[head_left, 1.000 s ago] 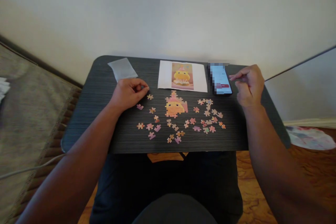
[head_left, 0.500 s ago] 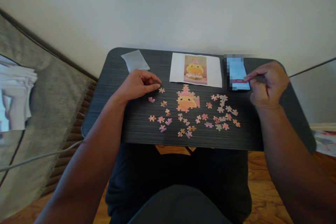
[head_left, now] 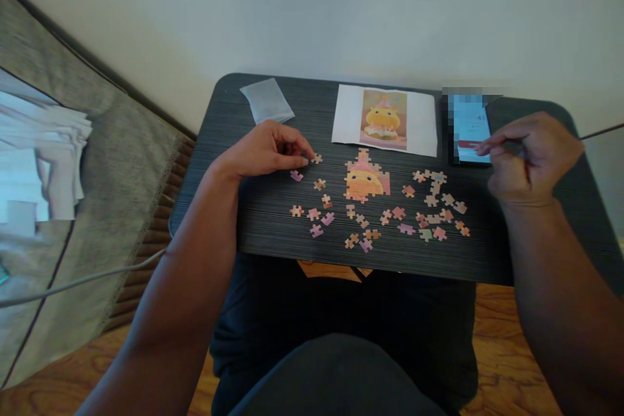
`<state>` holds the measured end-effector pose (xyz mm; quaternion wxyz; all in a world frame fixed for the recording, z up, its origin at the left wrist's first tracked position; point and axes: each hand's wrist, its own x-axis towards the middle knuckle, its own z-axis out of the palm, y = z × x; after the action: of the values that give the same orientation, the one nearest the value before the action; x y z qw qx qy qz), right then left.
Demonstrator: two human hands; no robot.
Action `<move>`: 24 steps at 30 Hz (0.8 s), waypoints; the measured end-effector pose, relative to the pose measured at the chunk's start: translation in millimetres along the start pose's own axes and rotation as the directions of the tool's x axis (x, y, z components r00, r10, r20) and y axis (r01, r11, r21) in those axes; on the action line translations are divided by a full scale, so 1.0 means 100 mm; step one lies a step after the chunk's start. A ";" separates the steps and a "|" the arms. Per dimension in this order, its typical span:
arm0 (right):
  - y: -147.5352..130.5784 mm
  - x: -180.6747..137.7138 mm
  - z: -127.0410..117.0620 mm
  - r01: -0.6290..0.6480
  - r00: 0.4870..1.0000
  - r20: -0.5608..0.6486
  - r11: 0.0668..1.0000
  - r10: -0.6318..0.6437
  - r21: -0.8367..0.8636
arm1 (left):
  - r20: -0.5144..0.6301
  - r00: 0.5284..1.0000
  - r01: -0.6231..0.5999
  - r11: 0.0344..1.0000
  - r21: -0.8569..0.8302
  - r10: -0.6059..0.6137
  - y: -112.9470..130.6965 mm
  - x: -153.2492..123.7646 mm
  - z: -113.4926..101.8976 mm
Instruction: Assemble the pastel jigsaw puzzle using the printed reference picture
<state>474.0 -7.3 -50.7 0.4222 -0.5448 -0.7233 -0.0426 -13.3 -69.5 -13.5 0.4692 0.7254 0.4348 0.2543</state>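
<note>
My left hand (head_left: 266,151) rests on the black table (head_left: 273,221), fingers drawn together, their tips against a loose puzzle piece (head_left: 316,158). A partly joined puzzle (head_left: 363,181) of a yellow figure lies mid-table, with several loose pieces (head_left: 429,208) scattered around it. Behind it lies a reference picture (head_left: 385,118) on white paper. My right hand (head_left: 533,156) is curled, its forefinger and thumb reaching to the lower edge of a lit phone (head_left: 468,125).
A clear plastic bag (head_left: 266,99) lies at the table's back left corner. A wall stands right behind the table. A woven rug (head_left: 97,162) and a grey cable (head_left: 82,279) are on the left, above wooden floor. My dark-clothed lap is under the table.
My head has turned left, so the table sits further right in view. My right forefinger has moved from beside the phone onto its lower edge. My left hand stays by the same piece.
</note>
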 end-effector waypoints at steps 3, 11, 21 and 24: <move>0.02 0.00 0.01 0.016 1.000 -0.024 1.000 -0.016 -0.011 | -0.041 0.999 0.005 1.000 -0.007 -0.005 -0.02 0.01 0.02; -0.49 0.06 -0.16 0.393 0.903 0.074 0.882 -0.424 0.261 | -0.220 0.975 -0.003 0.997 -0.082 -0.016 -0.22 0.11 0.08; -1.89 0.25 0.19 0.493 0.398 0.616 0.725 -0.680 0.481 | -0.280 0.960 -0.004 0.994 -0.105 -0.026 -0.19 0.13 0.12; -2.12 0.26 0.37 0.512 0.315 0.695 0.732 -0.647 0.449 | -0.283 0.959 -0.014 0.993 -0.118 -0.021 -0.19 0.14 0.13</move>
<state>276.8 -53.7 26.9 0.0308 -0.1695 -0.9779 0.1186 -3.8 -60.1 -36.4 0.4446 0.6515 0.4831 0.3802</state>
